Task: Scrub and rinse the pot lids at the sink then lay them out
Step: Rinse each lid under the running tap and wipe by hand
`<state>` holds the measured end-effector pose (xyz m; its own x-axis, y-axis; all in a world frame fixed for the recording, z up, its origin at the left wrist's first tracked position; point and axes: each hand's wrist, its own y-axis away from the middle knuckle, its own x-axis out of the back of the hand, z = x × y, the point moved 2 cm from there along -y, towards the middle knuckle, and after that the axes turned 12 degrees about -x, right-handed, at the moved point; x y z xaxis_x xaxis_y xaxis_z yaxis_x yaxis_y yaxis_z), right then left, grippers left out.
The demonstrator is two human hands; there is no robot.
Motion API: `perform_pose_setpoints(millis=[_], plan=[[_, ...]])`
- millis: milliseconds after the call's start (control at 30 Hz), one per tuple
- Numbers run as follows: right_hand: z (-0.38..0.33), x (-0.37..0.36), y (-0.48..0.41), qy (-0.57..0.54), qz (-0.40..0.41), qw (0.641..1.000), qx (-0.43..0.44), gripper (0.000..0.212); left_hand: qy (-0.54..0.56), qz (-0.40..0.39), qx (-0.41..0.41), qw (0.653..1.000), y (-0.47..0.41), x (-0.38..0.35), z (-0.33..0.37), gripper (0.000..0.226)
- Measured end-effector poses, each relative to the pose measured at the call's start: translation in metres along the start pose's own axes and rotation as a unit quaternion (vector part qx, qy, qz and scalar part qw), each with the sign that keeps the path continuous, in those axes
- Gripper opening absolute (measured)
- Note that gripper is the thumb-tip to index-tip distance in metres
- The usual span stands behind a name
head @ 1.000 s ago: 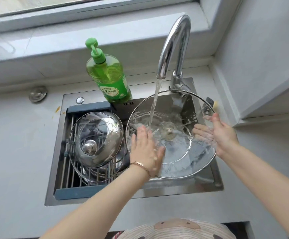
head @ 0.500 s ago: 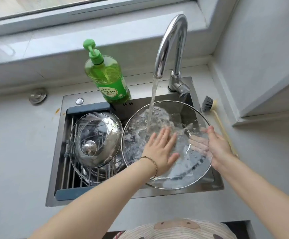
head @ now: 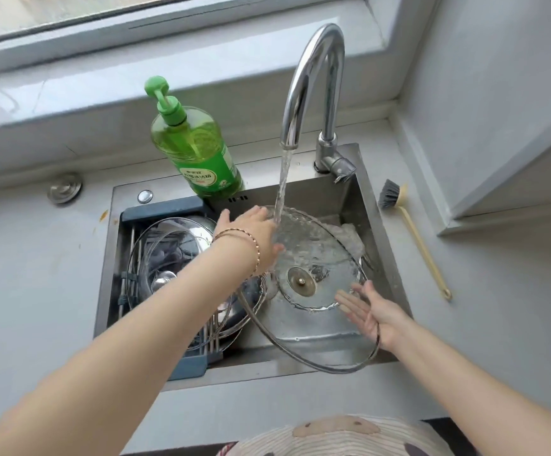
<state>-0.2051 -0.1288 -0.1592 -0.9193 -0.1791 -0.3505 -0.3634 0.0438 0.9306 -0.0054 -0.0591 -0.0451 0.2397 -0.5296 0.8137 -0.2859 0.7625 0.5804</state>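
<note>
Water from the faucet (head: 313,77) struck the glass lid (head: 320,251), which hung tilted over the sink (head: 326,195) between my hands. My left hand (head: 251,235) lay on its far edge, fingers straight and together. My right hand (head: 371,312) propped the near rim on an upturned palm, fingers straight and slightly apart. I judged the lid weighty, rigid, breakable and slick when wet, so the steel rim looked the safest hold, with both hands opposed and clear of the basin wall.
</note>
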Motion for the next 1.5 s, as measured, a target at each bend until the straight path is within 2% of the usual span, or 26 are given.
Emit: perform_pose_setpoints(millis=[100,167,233,267,333,367,433,467,500,533,567,600,633,667,733,867,933,967,1000,1100,1133,1167,1267,1300,1400,1500], plan=[[0.006,-0.011,-0.009,-0.002,-0.019,1.0,0.006,0.034,0.166,0.119,0.008,0.979,0.015,0.01,-0.012,0.067],[0.004,-0.017,-0.011,0.008,-0.027,0.999,0.015,0.033,0.258,0.224,0.04,0.939,0.026,0.006,-0.023,0.072],[-0.003,-0.02,-0.009,0.03,-0.018,0.999,0.041,0.033,0.367,0.249,0.116,0.889,0.035,-0.008,-0.034,0.07],[-0.008,-0.022,-0.007,0.044,-0.012,0.997,0.059,0.033,0.46,0.231,0.167,0.841,0.038,-0.018,-0.038,0.065],[-0.021,-0.026,-0.001,0.075,-0.004,0.992,0.103,0.033,0.669,0.168,0.235,0.685,0.042,-0.039,-0.042,0.052],[-0.027,-0.029,0.003,0.098,-0.001,0.987,0.128,0.032,0.735,0.142,0.241,0.618,0.044,-0.048,-0.042,0.05],[-0.037,-0.036,0.009,0.167,0.027,0.968,0.187,0.031,0.78,0.132,0.234,0.566,0.048,-0.066,-0.041,0.054],[-0.042,-0.04,0.012,0.226,0.066,0.944,0.232,0.03,0.786,0.148,0.233,0.553,0.049,-0.072,-0.039,0.055],[-0.047,-0.043,0.014,0.312,0.132,0.895,0.29,0.028,0.791,0.169,0.237,0.538,0.049,-0.077,-0.037,0.054],[-0.052,-0.047,0.015,0.425,0.224,0.804,0.351,0.029,0.794,0.187,0.244,0.524,0.049,-0.079,-0.034,0.053],[-0.054,-0.05,0.015,0.535,0.304,0.684,0.391,0.038,0.799,0.201,0.248,0.51,0.05,-0.08,-0.03,0.053],[-0.052,-0.057,0.014,0.618,0.343,0.574,0.413,0.05,0.801,0.209,0.251,0.501,0.051,-0.079,-0.025,0.052],[-0.048,-0.065,0.011,0.673,0.344,0.505,0.416,0.06,0.806,0.213,0.249,0.493,0.05,-0.077,-0.019,0.051],[-0.041,-0.075,0.007,0.708,0.326,0.472,0.412,0.067,0.808,0.215,0.247,0.489,0.049,-0.073,-0.013,0.051],[-0.023,-0.101,0.0,0.753,0.252,0.442,0.417,0.075,0.807,0.218,0.239,0.494,0.044,-0.068,-0.002,0.051],[0.013,-0.12,0.006,0.8,0.066,0.371,0.467,0.071,0.785,0.248,0.228,0.52,0.038,-0.063,-0.003,0.054],[0.015,-0.1,0.011,0.819,0.02,0.322,0.475,0.075,0.784,0.264,0.215,0.519,0.043,-0.064,-0.01,0.051],[0.01,-0.089,0.012,0.827,0.025,0.306,0.471,0.077,0.785,0.274,0.209,0.515,0.046,-0.064,-0.012,0.049],[0.003,-0.082,0.011,0.835,0.051,0.305,0.455,0.078,0.783,0.284,0.206,0.514,0.048,-0.064,-0.012,0.048],[-0.017,-0.083,0.005,0.819,0.17,0.372,0.402,0.081,0.779,0.298,0.208,0.511,0.049,-0.063,-0.009,0.047],[-0.015,-0.089,0.006,0.812,0.175,0.38,0.406,0.08,0.78,0.297,0.209,0.509,0.049,-0.062,-0.007,0.047],[-0.009,-0.094,0.007,0.816,0.147,0.374,0.416,0.075,0.781,0.294,0.211,0.508,0.048,-0.062,-0.007,0.048],[0.013,-0.097,0.013,0.834,0.008,0.319,0.45,0.07,0.782,0.282,0.212,0.514,0.049,-0.061,-0.008,0.047],[0.011,-0.096,0.014,0.83,0.003,0.315,0.461,0.074,0.783,0.278,0.208,0.516,0.05,-0.062,-0.008,0.047],[-0.001,-0.107,0.009,0.822,0.06,0.328,0.462,0.08,0.78,0.265,0.209,0.527,0.052,-0.065,-0.004,0.047],[0.002,-0.127,0.005,0.816,0.059,0.332,0.469,0.084,0.779,0.261,0.221,0.526,0.052,-0.068,0.0,0.046]])
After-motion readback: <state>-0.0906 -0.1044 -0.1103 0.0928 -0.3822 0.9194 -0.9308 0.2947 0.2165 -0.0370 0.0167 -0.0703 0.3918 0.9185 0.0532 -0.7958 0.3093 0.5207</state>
